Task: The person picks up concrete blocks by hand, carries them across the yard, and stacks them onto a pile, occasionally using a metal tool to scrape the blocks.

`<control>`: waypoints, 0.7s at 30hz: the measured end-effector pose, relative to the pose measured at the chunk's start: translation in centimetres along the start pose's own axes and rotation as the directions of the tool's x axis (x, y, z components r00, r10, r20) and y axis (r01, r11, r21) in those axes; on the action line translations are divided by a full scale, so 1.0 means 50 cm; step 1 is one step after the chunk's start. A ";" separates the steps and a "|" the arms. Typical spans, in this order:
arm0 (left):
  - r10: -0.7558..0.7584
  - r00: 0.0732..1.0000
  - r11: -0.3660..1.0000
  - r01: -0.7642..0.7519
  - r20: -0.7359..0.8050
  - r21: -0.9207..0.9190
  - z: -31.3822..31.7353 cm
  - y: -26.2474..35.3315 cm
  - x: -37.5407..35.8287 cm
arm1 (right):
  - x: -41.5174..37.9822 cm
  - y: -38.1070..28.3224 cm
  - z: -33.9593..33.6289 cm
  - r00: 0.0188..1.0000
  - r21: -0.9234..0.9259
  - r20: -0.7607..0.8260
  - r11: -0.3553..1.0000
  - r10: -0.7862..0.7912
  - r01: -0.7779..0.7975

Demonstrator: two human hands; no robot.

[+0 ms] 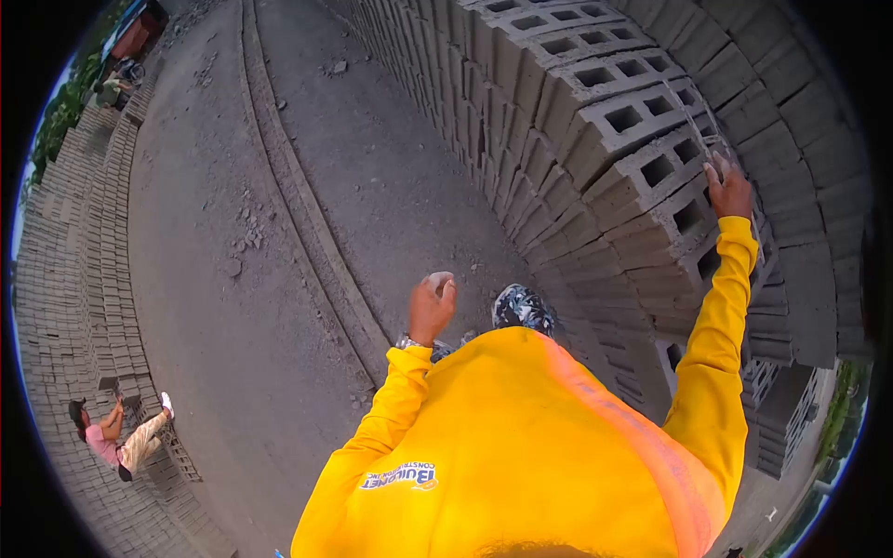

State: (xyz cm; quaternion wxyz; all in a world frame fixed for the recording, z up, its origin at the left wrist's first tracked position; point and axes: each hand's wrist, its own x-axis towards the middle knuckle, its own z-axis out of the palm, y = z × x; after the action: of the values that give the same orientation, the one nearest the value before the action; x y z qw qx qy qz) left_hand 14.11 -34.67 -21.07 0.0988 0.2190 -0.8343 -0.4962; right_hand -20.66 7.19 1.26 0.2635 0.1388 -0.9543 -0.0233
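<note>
A: Head view first. Where are the blocks?

B: The hollow blocks (621, 118) form a long stacked wall from the top centre to the right of the frame, cavities showing along its near edge.

A: And the hands?

B: The right hand (731, 192), upper right, reaches onto that edge with its fingers bent. A thin pale strip (686, 104) lies just beyond the fingertips; I can't tell whether they grip it, or how wide they are. The left hand (431, 309), mid-frame, is loosely curled above the ground. I can't tell if it's fully closed or has something tucked inside.

A: What could go wrong?

B: Mainly a block tipping. They look dry-stacked and slightly uneven, so a sideways push at the edge might shift 1 and drag its neighbour. Fingers could get pinched between 2 of them, too, or scraped on a rough rim.

A: Footing?

B: The patterned shoe (522, 309) is close to the wall's foot, so a falling block could hit it. Left of centre, a raised strip (307, 200) and loose rubble (249, 228) could catch a backward step.

A: Anyone near?

B: 1 person (113, 446) at lower left, beside another stack (70, 279); well apart, so I'd judge a collision unlikely.
</note>
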 end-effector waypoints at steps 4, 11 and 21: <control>-0.278 0.943 0.960 0.275 -0.180 -0.044 -0.111 -0.138 0.052 | 0.070 -0.174 0.010 0.985 0.181 -0.163 0.983 0.052 -0.022; -0.374 0.908 0.921 0.340 -0.189 -0.189 -0.253 -0.316 0.429 | 0.310 -0.721 0.126 0.977 0.645 -0.141 0.734 -0.157 0.211; -0.912 0.367 0.408 0.755 -0.184 -0.514 -0.544 -0.731 0.539 | 0.647 -1.516 0.518 0.362 0.794 0.521 0.594 -0.773 0.125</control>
State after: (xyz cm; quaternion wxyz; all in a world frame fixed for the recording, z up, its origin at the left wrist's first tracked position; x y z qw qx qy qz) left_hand 10.44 -83.55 -41.08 0.0500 0.7016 -0.4525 -0.5482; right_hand -41.31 -75.31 -13.87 -0.3132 0.4667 -0.8116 0.1596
